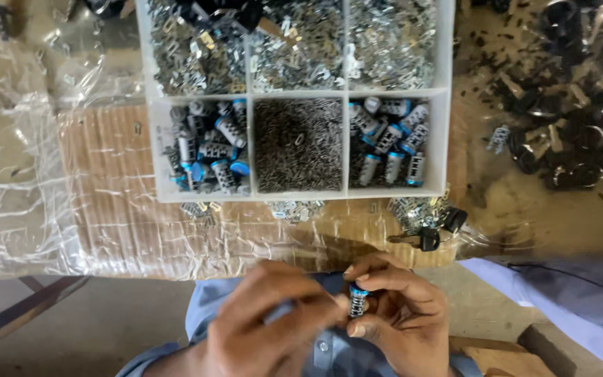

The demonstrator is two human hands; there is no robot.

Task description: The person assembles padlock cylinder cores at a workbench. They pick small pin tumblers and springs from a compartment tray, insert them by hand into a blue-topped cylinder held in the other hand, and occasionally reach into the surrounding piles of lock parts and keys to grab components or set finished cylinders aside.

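Both hands sit closest to the lens, down at 6 o'clock over a blue shirt. Right hand has its grip pinched narrow around a small lock cylinder, silver with a blue band at the top end, held roughly upright between thumb and fingertips. Left hand is curled right up against it, fingertips touching or just about touching the cylinder from the 9 o'clock side. It's a bit motion-blurred, so I honestly can't tell if that grip is holding some tiny part or is just closed on nothing.

Up at 12 o'clock there's a white divided tray on the tabletop, its top row cut off by the frame edge. Bottom row: more blue-banded cylinders left and right, tiny dark springs or pins in the middle, too small to make out. A key with a black head lies just below the tray's right corner. Off at 2 o'clock, a dark pile under crinkly plastic is hard to read.
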